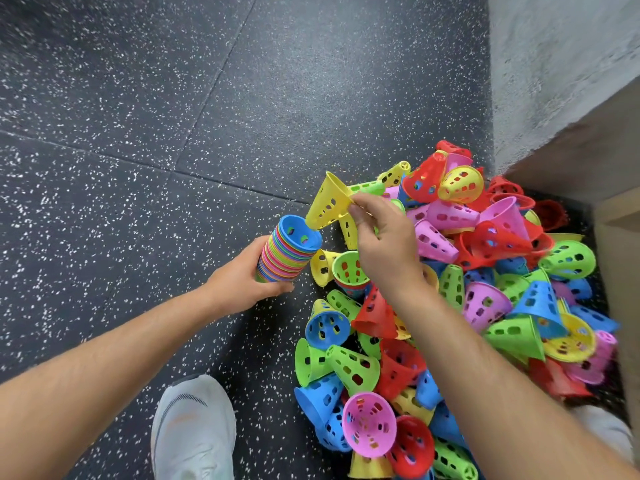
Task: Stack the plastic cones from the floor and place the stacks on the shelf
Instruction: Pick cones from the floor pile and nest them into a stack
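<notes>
Shoe (194, 427): white, on the speckled floor (104, 150), left of the pile.
Pile (450, 306): loose cones in five colours, heaped.
Left hand (242, 275): left of the pile, curled round the stack.
Stack (287, 254): many-coloured, blue mouth uppermost.
Right hand (384, 244): over the pile, pinching the yellow cone's edge.
Yellow cone (327, 202): lower end at the stack's mouth.

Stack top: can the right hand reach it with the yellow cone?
Probably yes. The yellow cone in the right hand sits at the open top of the stack; the left hand grips lower down.
</notes>
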A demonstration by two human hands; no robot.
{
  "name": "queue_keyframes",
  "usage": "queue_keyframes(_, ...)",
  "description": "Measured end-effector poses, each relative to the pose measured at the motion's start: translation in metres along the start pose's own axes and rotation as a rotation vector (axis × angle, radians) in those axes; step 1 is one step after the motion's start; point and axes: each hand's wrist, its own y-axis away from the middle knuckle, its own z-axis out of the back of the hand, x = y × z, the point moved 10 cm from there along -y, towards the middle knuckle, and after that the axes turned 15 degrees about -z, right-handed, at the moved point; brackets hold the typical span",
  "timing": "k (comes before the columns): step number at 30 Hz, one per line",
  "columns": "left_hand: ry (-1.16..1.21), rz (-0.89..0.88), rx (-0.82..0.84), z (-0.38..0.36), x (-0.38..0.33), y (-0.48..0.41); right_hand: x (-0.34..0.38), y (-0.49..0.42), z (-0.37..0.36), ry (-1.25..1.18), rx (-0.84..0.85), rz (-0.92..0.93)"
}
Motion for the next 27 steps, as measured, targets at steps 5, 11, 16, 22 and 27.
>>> queue_keyframes(5, -0.059, 0.005, 0.013, -0.002, -0.003, 0.002, -0.001, 0.031, -0.036, 0.169, 0.254, 0.027)
queue_keyframes(11, -0.089, 0.013, 0.000, 0.000, -0.005, 0.002, -0.020, 0.041, -0.041, 0.289, 0.376, -0.119)
queue_keyframes(16, -0.082, -0.003, 0.011, -0.002, -0.005, 0.001, -0.041, 0.045, -0.065, 0.614, 0.447, -0.057)
queue_keyframes(22, -0.074, -0.035, 0.016, -0.004, -0.004, -0.001, -0.048, 0.043, -0.085, 0.868, 0.506, 0.019)
queue_keyframes(27, -0.039, -0.063, 0.012, -0.005, -0.003, 0.000, -0.039, 0.037, -0.081, 0.843, 0.422, 0.068)
